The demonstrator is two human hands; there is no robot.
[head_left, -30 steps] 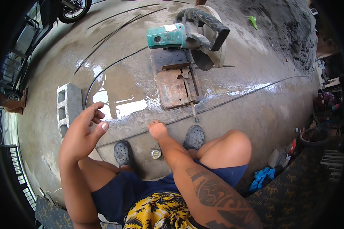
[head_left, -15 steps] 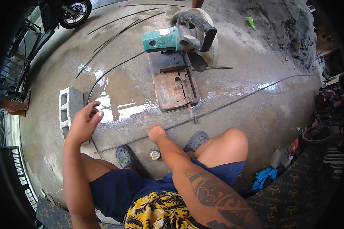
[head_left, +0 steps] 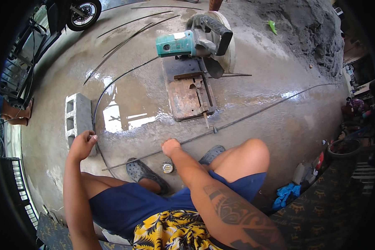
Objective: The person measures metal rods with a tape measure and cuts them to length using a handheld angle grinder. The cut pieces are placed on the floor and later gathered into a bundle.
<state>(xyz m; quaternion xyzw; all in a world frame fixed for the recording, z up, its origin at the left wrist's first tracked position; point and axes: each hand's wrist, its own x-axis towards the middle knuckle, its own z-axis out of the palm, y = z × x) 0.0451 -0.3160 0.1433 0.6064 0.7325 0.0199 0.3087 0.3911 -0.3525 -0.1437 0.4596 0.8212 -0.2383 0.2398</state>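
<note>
My right hand (head_left: 171,147) is closed around a long thin steel rod (head_left: 254,111), which runs slantwise across the wet floor in front of my feet. My left hand (head_left: 83,144) hangs beside a grey hollow concrete block (head_left: 80,114), with loosely bent fingers and the thumb apart; nothing shows in it. Close by its fingertips passes a dark curved cable or rod (head_left: 96,104). A teal chop saw (head_left: 176,44) with a rusty base (head_left: 185,98) stands beyond the rod. Its clamp screw (head_left: 207,120) reaches toward the rod. Between my feet lies a small round tape measure (head_left: 167,167).
More thin rods (head_left: 127,39) lie on the floor at the far left, near a motorcycle wheel (head_left: 84,14). A grey sand heap (head_left: 308,33) rises at the far right. At the right lie a round basin (head_left: 345,146) and a blue plastic bag (head_left: 286,194).
My left hand has moved down and to the left, closer to the block's near end. My right hand stays on the rod. My left foot has shifted slightly.
</note>
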